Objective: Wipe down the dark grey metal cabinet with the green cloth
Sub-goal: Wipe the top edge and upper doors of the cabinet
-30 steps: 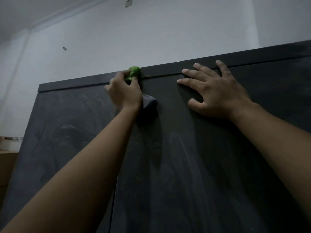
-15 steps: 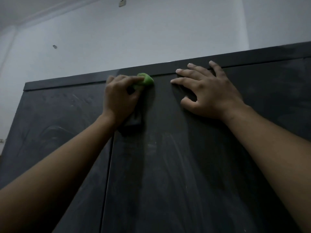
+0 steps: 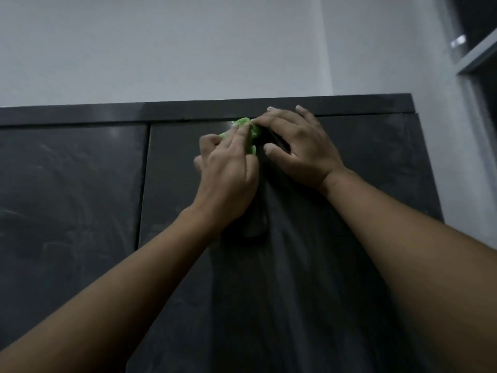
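Head view: your left hand (image 3: 228, 170) grips the bunched green cloth (image 3: 243, 122) against the dark grey metal cabinet (image 3: 349, 238), just under its top edge; your right hand (image 3: 304, 149) lies flat beside it, fingers spread.

green cloth (image 3: 243, 121) mostly hidden, cabinet (image 3: 67, 184) cropped below

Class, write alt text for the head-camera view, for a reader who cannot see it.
A person's left hand holds a bunched green cloth against the front of a dark grey metal cabinet, just under its top edge. The right hand lies flat on the cabinet beside it, fingers spread, with a white wall above.
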